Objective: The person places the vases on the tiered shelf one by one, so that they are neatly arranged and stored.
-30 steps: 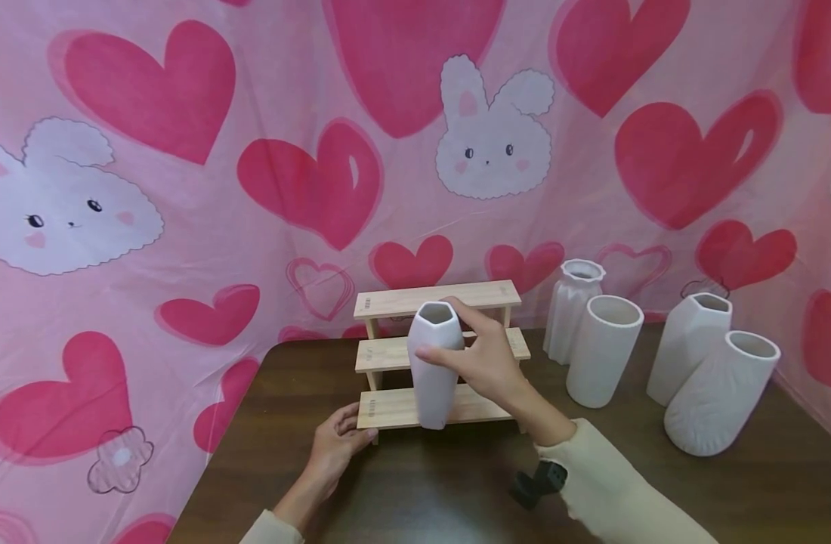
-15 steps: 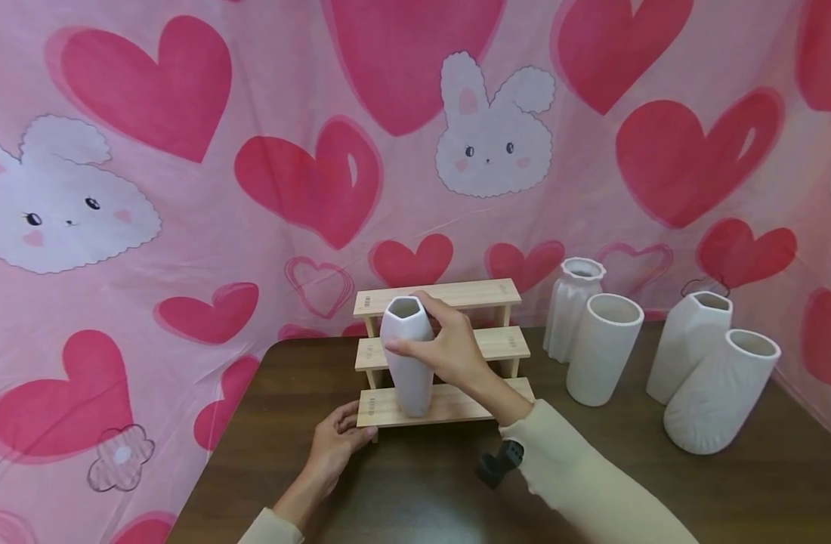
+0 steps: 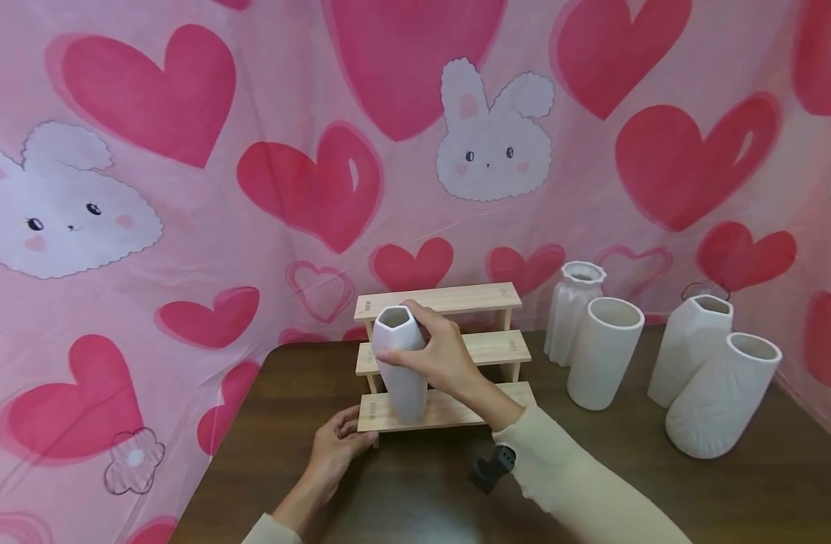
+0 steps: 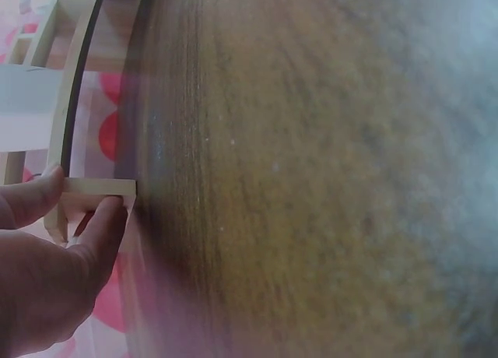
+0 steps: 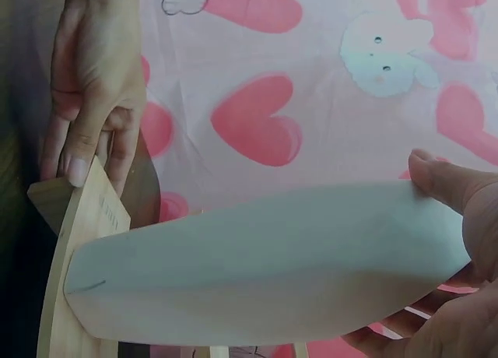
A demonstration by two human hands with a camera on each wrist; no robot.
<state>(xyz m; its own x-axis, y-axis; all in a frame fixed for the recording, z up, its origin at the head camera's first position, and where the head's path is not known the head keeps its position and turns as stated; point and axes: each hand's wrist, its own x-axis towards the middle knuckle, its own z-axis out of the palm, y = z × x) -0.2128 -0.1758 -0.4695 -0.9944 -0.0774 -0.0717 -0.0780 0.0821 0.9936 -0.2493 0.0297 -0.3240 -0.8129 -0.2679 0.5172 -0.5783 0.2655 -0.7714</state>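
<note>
Currently the faceted white vase (image 3: 403,385) stands left on the near step (image 3: 456,412) of the wooden rack (image 3: 449,300), the right hand (image 3: 446,357) clamped round its upper part; the left hand (image 3: 330,452) pinches the rack's near left corner; rightward, four other vases (image 3: 606,359) stand on the desk (image 3: 286,393)

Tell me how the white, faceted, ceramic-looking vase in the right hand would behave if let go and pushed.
The white, faceted, ceramic-looking vase would probably tip readily: it is tall and narrows toward its base. Its smooth-looking sides may make it slippery. If knocked over, its flat facets would likely hinder rolling.
</note>
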